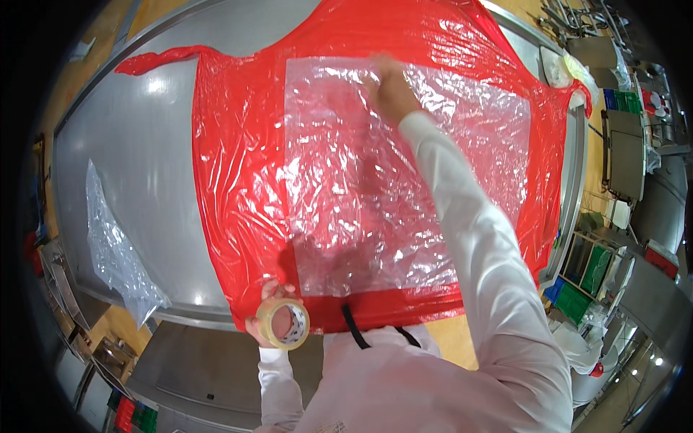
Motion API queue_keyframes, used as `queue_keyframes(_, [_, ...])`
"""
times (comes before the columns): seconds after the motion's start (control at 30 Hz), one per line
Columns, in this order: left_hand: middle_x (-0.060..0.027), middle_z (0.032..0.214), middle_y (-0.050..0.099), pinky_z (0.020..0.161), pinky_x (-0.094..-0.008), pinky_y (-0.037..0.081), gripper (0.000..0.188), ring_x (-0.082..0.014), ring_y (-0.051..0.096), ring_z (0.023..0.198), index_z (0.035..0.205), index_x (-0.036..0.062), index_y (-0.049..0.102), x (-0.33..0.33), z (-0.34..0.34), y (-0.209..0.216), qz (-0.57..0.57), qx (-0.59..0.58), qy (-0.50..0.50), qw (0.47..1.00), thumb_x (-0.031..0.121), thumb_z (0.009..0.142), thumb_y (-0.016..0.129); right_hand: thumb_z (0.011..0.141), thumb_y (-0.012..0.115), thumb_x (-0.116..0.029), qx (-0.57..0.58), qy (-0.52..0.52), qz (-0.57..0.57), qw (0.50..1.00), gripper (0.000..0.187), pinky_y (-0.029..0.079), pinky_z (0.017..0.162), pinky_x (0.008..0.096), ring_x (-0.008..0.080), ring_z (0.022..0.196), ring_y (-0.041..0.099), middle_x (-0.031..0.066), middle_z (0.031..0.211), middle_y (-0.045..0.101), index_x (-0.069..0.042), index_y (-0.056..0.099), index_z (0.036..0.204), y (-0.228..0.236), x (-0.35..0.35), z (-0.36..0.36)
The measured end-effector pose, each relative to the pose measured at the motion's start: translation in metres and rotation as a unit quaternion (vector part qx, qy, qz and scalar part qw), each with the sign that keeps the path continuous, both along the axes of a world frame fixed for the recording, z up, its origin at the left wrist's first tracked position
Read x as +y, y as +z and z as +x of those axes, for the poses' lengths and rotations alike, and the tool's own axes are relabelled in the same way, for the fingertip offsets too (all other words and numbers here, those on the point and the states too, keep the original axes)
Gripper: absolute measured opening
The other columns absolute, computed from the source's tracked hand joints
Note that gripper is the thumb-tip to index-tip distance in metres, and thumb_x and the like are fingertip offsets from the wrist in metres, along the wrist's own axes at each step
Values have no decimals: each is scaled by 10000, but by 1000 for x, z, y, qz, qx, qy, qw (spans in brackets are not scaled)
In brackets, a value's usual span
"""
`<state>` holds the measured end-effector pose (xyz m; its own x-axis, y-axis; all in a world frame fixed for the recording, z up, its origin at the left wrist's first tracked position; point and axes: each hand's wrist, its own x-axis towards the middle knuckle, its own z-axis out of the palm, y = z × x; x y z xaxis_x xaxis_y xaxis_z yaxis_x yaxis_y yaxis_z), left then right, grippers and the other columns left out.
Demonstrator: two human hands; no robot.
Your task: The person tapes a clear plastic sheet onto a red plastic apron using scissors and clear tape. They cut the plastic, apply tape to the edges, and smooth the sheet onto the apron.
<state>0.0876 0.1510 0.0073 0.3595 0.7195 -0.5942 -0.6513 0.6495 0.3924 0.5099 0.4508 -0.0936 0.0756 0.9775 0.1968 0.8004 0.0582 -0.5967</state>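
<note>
A roll of clear tape (284,324) is in my left hand (258,320), its fingers wrapped round the ring at the near edge of the table. Spread over the metal table is a shiny red plastic sheet (224,159), shaped like an apron, with strips reaching out at both upper sides. On it lies a square clear plastic sheet (447,166), crinkled and full of glints. My right arm stretches across this sheet. At its far edge, near the middle, my right hand (392,90) touches or hovers over the plastic; blur hides how the fingers are set.
A crumpled piece of clear plastic (119,245) lies on the bare left part of the metal table (144,144). A white and yellowish bundle (567,72) sits at the far right corner. Green crates (577,299) and racks stand beyond the right edge.
</note>
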Motion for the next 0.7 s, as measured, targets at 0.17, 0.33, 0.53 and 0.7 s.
queue_keyframes(0.17, [-181, 1246, 533, 825, -439, 561, 874, -336, 631, 982, 1417, 101, 363, 4, -1, -7, 2, -3, 29, 1000, 599, 754, 641, 966, 295, -646, -200, -128, -202, 950, 794, 47, 1181, 596, 347, 1510, 17, 158, 1637, 41, -146, 164, 1569, -36, 113, 96])
queue_keyframes(0.33, [-219, 1249, 532, 867, -451, 545, 892, -357, 630, 1028, 1427, 64, 366, -13, -11, -30, -17, 44, 72, 996, 598, 755, 609, 961, 335, -622, -221, -134, -43, 965, 784, 32, 1178, 602, 363, 1507, 45, 200, 1623, 82, -134, 203, 1560, -62, 115, 83])
queue_keyframes(0.53, [-205, 1262, 526, 884, -438, 545, 870, -329, 617, 1058, 1426, 80, 392, 0, -1, -24, -17, -2, 44, 999, 476, 692, 639, 970, 354, -584, -159, -184, -50, 969, 756, 51, 1180, 596, 370, 1502, 72, 238, 1604, 131, -89, 267, 1535, -45, 111, 159])
queue_keyframes(0.7, [-166, 1326, 508, 986, -416, 436, 865, -290, 536, 1161, 1448, 79, 371, 32, 52, -26, -2, 198, -1, 980, 463, 694, 546, 967, 513, -450, 9, -136, 144, 980, 711, 144, 1182, 546, 413, 1472, 165, 266, 1571, 208, -27, 303, 1498, 22, 66, 115])
